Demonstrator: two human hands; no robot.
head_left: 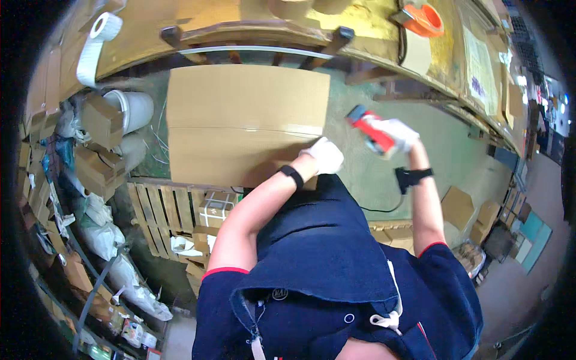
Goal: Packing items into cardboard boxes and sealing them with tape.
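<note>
A large brown cardboard box [246, 99] stands in front of me, with a seam running across its top. At its near right corner is my left hand [325, 156] in a white glove, fingers curled closed against the edge; what lies inside them is hidden. Out to the right of the box, my right hand [401, 135], also gloved in white, is closed around a red hand-held tool [375, 131] with a dark grey-blue end. Motion smears the tool, so its exact kind is unclear. It is held in the air, apart from the box.
Beyond the box runs a wooden workbench [372, 24] with an orange tape dispenser [425, 21] and a white paper roll [105, 27]. Left are a white bucket [133, 109], small cartons [99, 171] and a wooden pallet [159, 213]. A dark cable [384, 210] hangs near my right forearm.
</note>
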